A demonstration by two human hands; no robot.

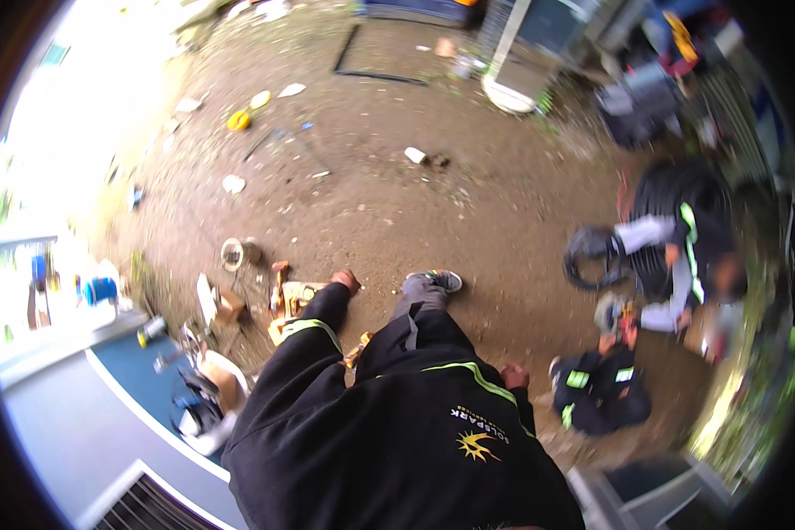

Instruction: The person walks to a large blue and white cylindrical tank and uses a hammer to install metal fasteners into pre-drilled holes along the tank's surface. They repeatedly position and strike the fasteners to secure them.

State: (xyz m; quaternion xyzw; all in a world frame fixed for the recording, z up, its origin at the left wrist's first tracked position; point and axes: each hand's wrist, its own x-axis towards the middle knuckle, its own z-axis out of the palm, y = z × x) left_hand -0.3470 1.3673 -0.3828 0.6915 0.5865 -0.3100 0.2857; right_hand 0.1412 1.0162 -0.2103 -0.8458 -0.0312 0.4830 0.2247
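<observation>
My left hand [346, 281] hangs ahead of my body at the end of a black sleeve. Its fingers look curled, and no object shows in them. Low at my right side is my right hand [514, 375], also loosely closed, with nothing visible in it. Left of my left hand, orange-and-black tools [279, 281] lie on the ground beside a tan piece [302, 294], partly covered by my sleeve. Another orange tool [359, 349] shows between my left arm and my leg. My shoe [437, 281] stands on bare brown soil.
To the right, two people in dark clothing [601, 393] [702, 256] are low near a large black coil [671, 199]. A black frame [380, 78] lies far ahead. Bits of litter and a white cup [415, 155] dot the ground. A blue-and-grey wall [88, 415] stands at left.
</observation>
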